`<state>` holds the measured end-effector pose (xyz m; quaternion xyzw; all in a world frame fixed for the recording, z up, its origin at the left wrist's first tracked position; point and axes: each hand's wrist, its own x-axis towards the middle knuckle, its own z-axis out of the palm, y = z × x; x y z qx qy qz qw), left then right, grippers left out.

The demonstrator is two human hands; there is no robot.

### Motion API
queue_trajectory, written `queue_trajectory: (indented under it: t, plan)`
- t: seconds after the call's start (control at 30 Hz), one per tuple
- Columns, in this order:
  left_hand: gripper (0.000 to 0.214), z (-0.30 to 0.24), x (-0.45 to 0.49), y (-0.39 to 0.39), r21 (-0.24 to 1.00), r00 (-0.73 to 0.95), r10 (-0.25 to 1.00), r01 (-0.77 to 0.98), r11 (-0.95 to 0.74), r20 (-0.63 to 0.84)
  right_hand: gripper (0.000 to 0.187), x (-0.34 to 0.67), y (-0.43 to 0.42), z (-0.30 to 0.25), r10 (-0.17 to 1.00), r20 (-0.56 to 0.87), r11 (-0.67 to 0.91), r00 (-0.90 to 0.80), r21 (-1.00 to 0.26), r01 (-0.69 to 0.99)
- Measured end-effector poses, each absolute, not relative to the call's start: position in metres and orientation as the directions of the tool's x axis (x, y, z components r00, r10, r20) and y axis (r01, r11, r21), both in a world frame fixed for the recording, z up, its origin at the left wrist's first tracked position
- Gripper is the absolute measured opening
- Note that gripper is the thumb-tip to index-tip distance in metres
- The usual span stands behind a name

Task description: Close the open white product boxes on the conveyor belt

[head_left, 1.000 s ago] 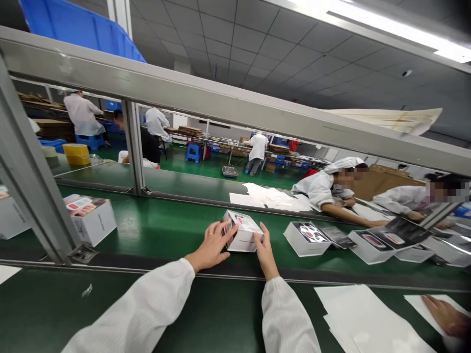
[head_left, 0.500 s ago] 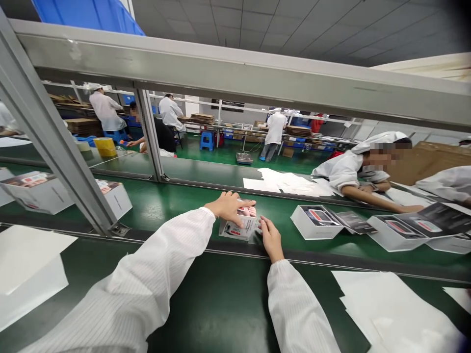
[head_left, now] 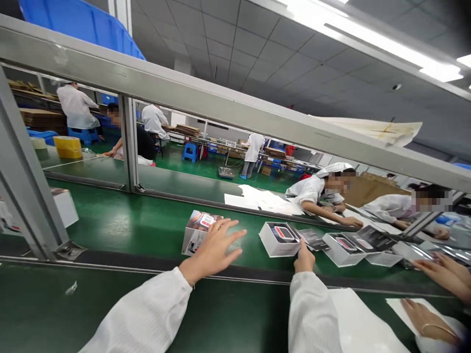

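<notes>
Green conveyor belt [head_left: 110,220] under both hands: the left hand [head_left: 213,251] spreads wide open against a printed white box [head_left: 195,240]; the right hand [head_left: 304,260], fingers together, sits just beside an open white box [head_left: 278,240], its grip unclear.

Across the line runs a grey aluminium rail [head_left: 184,100] on its uprights, with a blue plastic crate [head_left: 75,27] above it and a tiled ceiling [head_left: 257,54] overhead. On the far green conveyor belt [head_left: 110,169], loose white sheets [head_left: 263,200] lie spread out, and a co-worker in a white smock [head_left: 312,191] leans low over the belt beside another [head_left: 390,207]. Someone else's hands [head_left: 430,321] show at lower right, a bangle [head_left: 439,331] on one wrist. Further back I can see a yellow tape roll [head_left: 67,147], a blue stool [head_left: 189,152], a platform scale [head_left: 226,172] and stacked flat cardboard [head_left: 187,130].
</notes>
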<state>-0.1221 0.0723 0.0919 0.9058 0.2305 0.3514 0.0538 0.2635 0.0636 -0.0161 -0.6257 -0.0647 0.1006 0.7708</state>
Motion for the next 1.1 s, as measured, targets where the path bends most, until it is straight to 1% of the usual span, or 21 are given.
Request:
queue_trajectory:
  t: [0.03, 0.13, 0.2, 0.23, 0.3, 0.37, 0.4, 0.47, 0.53, 0.57, 0.63, 0.7, 0.77, 0.83, 0.9, 0.97, 1.0, 1.07, 1.1]
  plan:
    - [0.044, 0.087, -0.117, 0.07, 0.284, 0.636, 0.453, 0.356, -0.89, 0.624, 0.028, 0.27, 0.065, -0.016, 0.292, -0.038, 0.177, 0.956, -0.98, -0.093]
    - [0.04, 0.074, -0.104, 0.069, 0.335, 0.636, 0.45, 0.302, -0.893, 0.626, 0.038, 0.268, 0.065, -0.017, 0.358, -0.068, 0.106, 0.931, -0.988, -0.113]
    - [0.038, 0.065, -0.098, 0.072, 0.347, 0.647, 0.448, 0.286, -0.893, 0.618, 0.047, 0.255, 0.059, -0.022, 0.392, -0.029, 0.094, 0.919, -0.993, -0.071]
    - [0.038, 0.061, -0.095, 0.073, 0.349, 0.647, 0.45, 0.288, -0.892, 0.616, 0.052, 0.246, 0.055, -0.026, 0.411, 0.022, 0.084, 0.911, -0.996, -0.014]
    - [0.042, 0.053, -0.089, 0.074, 0.344, 0.616, 0.466, 0.315, -0.885, 0.635, 0.06, 0.229, 0.046, -0.034, 0.462, 0.164, 0.052, 0.872, -0.986, 0.158]
    - [0.05, 0.045, -0.082, 0.074, 0.327, 0.536, 0.487, 0.369, -0.87, 0.689, 0.069, 0.213, 0.037, -0.038, 0.537, 0.287, 0.026, 0.794, -0.946, 0.324]
    - [0.056, 0.041, -0.077, 0.074, 0.321, 0.483, 0.497, 0.403, -0.857, 0.721, 0.071, 0.207, 0.033, -0.038, 0.592, 0.316, 0.027, 0.742, -0.927, 0.374]
    - [0.066, 0.036, -0.067, 0.074, 0.31, 0.404, 0.504, 0.456, -0.834, 0.763, 0.071, 0.195, 0.027, -0.035, 0.71, 0.336, 0.045, 0.619, -0.899, 0.436]
    - [0.075, 0.031, -0.054, 0.077, 0.308, 0.412, 0.515, 0.471, -0.827, 0.752, 0.066, 0.187, 0.024, -0.03, 0.797, 0.333, 0.054, 0.503, -0.87, 0.491]
    - [0.08, 0.028, -0.047, 0.08, 0.33, 0.446, 0.537, 0.462, -0.823, 0.716, 0.064, 0.184, 0.023, -0.027, 0.816, 0.332, 0.048, 0.472, -0.854, 0.518]
    - [0.085, 0.022, -0.036, 0.089, 0.425, 0.523, 0.609, 0.438, -0.793, 0.597, 0.062, 0.177, 0.025, -0.025, 0.834, 0.325, 0.039, 0.447, -0.842, 0.539]
    - [0.086, 0.014, -0.029, 0.098, 0.534, 0.561, 0.678, 0.429, -0.728, 0.475, 0.064, 0.172, 0.028, -0.026, 0.847, 0.306, 0.055, 0.434, -0.863, 0.502]
    - [0.086, 0.006, -0.029, 0.105, 0.593, 0.569, 0.713, 0.427, -0.682, 0.41, 0.069, 0.167, 0.033, -0.028, 0.85, 0.279, 0.057, 0.446, -0.892, 0.448]
    - [0.089, 0.003, -0.036, 0.11, 0.605, 0.586, 0.709, 0.416, -0.679, 0.392, 0.075, 0.164, 0.039, -0.03, 0.829, 0.271, 0.066, 0.49, -0.916, 0.395]
    - [0.096, 0.009, -0.048, 0.114, 0.592, 0.631, 0.672, 0.389, -0.706, 0.386, 0.081, 0.162, 0.046, -0.03, 0.799, 0.275, 0.119, 0.535, -0.944, 0.309]
    - [0.103, 0.026, -0.062, 0.118, 0.554, 0.693, 0.606, 0.349, -0.756, 0.391, 0.086, 0.159, 0.054, -0.027, 0.787, 0.235, 0.172, 0.57, -0.971, 0.164]
    - [0.105, 0.038, -0.067, 0.121, 0.506, 0.728, 0.556, 0.33, -0.797, 0.4, 0.087, 0.157, 0.059, -0.025, 0.79, 0.199, 0.185, 0.579, -0.979, 0.085]
    - [0.106, 0.064, -0.076, 0.129, 0.352, 0.798, 0.441, 0.307, -0.884, 0.411, 0.083, 0.149, 0.069, -0.022, 0.82, 0.14, 0.192, 0.554, -0.981, -0.036]
    - [0.105, 0.077, -0.079, 0.134, 0.265, 0.832, 0.389, 0.302, -0.916, 0.396, 0.078, 0.143, 0.074, -0.021, 0.845, 0.13, 0.189, 0.519, -0.98, -0.062]
